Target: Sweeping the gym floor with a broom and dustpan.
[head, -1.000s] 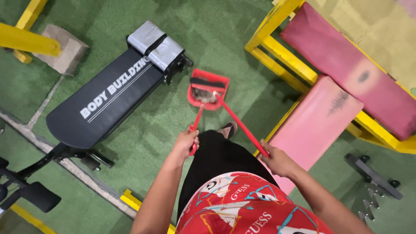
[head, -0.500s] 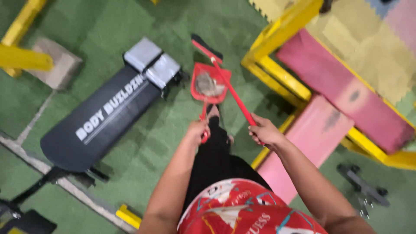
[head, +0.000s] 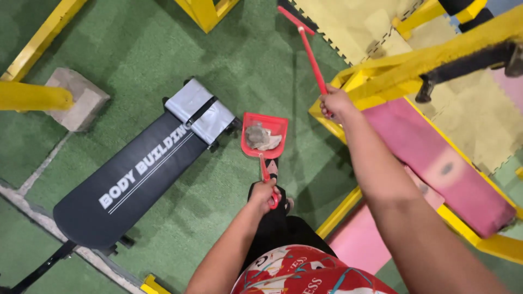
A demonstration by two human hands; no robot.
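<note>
Green artificial turf (head: 136,49) covers the floor of what looks like a gym, with yellow and pink foam mats (head: 348,22) joined like puzzle pieces at the upper right and a yellow metal frame (head: 381,71) carrying long pink pads (head: 436,163). The left hand (head: 266,194) is closed around the handle of a red dustpan (head: 265,136), held out level above the turf with a grey clump of dust and debris (head: 259,136) resting in its tray. The right hand (head: 335,102) is clenched on the red stick of a broom (head: 310,49), whose head reaches onto the foam mats at the top edge. Judging by the loaded pan and the raised broom, a sweep-up has been gathered and the load is being carried — keeping the pan level seems the thing that matters most. Left of the pan lies a black padded bench (head: 125,179) with white block lettering along its length and a grey pad strapped at its upper end; a grey stone block (head: 76,100) sits beyond it.
</note>
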